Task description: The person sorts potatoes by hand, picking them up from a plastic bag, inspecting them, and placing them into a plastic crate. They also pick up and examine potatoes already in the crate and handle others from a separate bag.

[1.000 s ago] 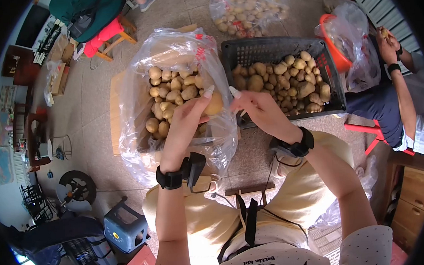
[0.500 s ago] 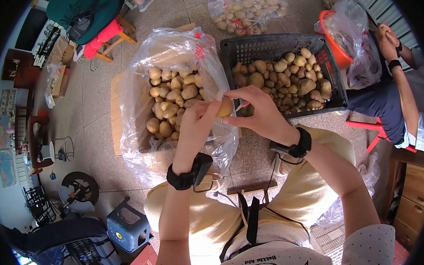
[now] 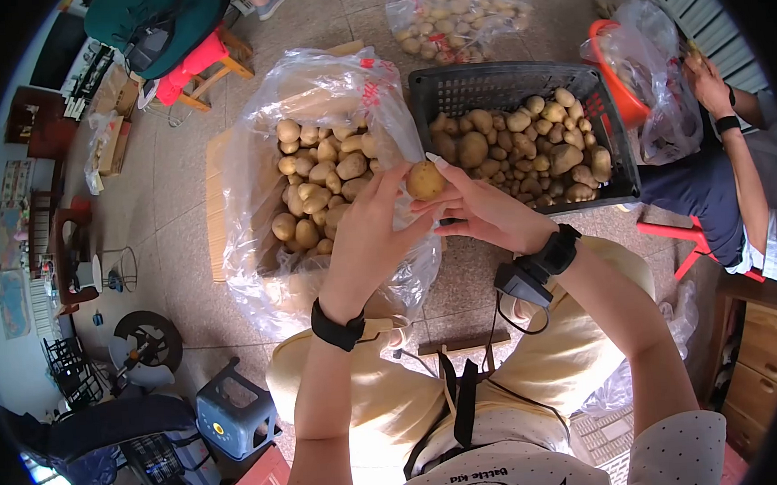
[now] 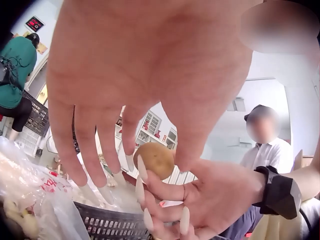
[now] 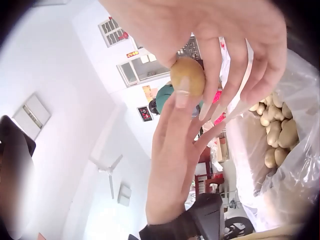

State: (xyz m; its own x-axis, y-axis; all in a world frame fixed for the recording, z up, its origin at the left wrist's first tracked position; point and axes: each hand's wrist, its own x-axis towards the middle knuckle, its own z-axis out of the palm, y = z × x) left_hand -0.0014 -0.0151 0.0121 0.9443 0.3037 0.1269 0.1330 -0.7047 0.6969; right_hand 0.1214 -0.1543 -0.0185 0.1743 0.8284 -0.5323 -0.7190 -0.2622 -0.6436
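Observation:
A round yellow-brown potato [image 3: 425, 181] is between my two hands, above the gap between box and crate. My left hand [image 3: 367, 239] pinches it from the left; in the right wrist view the left thumb [image 5: 182, 95] lies on its face. From the other side my right hand [image 3: 501, 215] pinches the same potato [image 5: 188, 77] between thumb and index finger. The remaining right fingers are spread below it. Beneath the left hand, a box lined with a clear plastic bag [image 3: 248, 207] holds many potatoes. A black plastic crate [image 3: 507, 77] of mixed-size potatoes stands right of it.
Another clear bag of potatoes [image 3: 455, 16] lies on the floor beyond the crate. An orange-red basin [image 3: 612, 86] with plastic bags stands at the right, beside a seated person [image 3: 734, 150]. A blue stool [image 3: 237, 412] is at the lower left.
The left hand brought the potato rightward from the bag-lined box's edge. My right hand, apart from it at first, came in to meet it, and the potato now shows between both hands.

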